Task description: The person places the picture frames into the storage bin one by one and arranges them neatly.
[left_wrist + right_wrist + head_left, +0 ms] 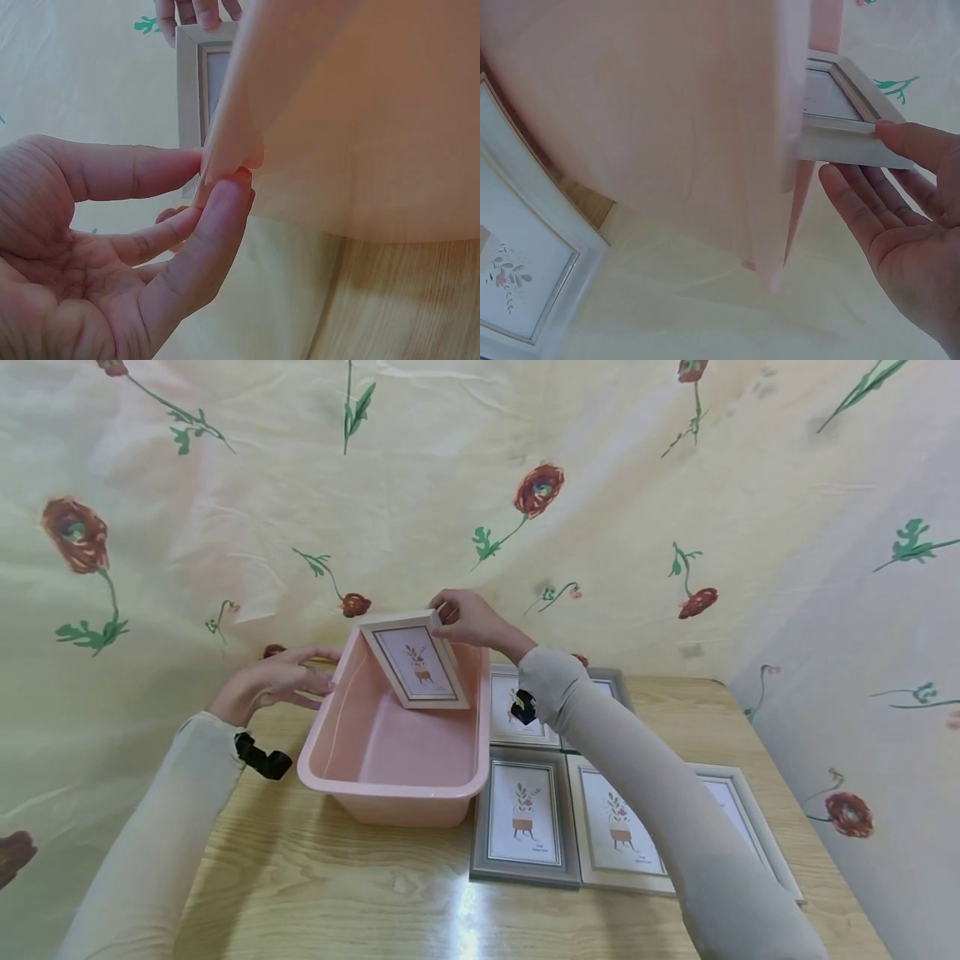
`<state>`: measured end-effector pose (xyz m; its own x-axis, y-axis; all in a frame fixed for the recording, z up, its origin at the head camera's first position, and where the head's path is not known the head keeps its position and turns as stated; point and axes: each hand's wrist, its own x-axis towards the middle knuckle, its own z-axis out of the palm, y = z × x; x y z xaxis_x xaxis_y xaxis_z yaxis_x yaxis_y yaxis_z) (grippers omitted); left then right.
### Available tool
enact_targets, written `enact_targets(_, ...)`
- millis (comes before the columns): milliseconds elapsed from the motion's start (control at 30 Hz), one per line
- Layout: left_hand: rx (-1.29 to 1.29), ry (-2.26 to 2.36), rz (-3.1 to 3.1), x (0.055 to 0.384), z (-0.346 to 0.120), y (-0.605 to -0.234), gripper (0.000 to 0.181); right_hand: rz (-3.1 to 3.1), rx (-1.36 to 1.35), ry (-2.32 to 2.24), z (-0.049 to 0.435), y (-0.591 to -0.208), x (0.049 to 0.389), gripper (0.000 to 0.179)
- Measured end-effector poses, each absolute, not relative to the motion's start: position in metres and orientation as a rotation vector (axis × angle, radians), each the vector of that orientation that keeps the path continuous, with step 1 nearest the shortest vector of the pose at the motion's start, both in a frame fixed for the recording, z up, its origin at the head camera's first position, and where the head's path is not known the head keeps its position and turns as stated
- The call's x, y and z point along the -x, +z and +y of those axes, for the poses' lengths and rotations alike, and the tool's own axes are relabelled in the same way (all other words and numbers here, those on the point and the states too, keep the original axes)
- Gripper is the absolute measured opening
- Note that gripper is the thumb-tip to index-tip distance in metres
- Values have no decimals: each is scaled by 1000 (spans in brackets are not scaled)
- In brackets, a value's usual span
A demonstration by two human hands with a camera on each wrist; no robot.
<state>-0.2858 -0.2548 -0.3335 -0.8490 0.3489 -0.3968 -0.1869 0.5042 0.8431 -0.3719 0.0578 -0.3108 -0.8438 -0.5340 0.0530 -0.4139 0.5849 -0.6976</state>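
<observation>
Hiding parts of frames [525, 814] beside the pink basin [408, 792] is a sleeve [647, 768].

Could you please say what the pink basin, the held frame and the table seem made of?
The pink basin looks like glossy plastic: its moulded rim shines. The held frame may be painted wood or plastic: its smooth surface shows no grain. The table seems wood or wood-look laminate, with grain and a glossy reflection.

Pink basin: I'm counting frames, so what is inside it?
One pale picture frame tilts partly inside the pink basin, its top corner held by the right hand. The basin's near floor looks bare; whatever lies behind the frame is covered.
</observation>
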Motion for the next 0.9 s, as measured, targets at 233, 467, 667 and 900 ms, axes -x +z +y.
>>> enact_targets(233, -135, 1328, 2222, 287, -253, -334, 77, 2646, 801, -1121, 68, -316, 377, 33)
enact_targets(467, -129, 1327, 2224, 290, -254, -335, 77, 2640, 814, -1174, 81, -329, 386, 32)
enact_targets(667, -124, 1337, 2214, 290, -252, -333, 78, 2646, 820, -1206, 89, -335, 390, 32)
enact_targets(900, -134, 1350, 2199, 291, -254, -335, 77, 2670, 836, -1245, 96, -342, 396, 33)
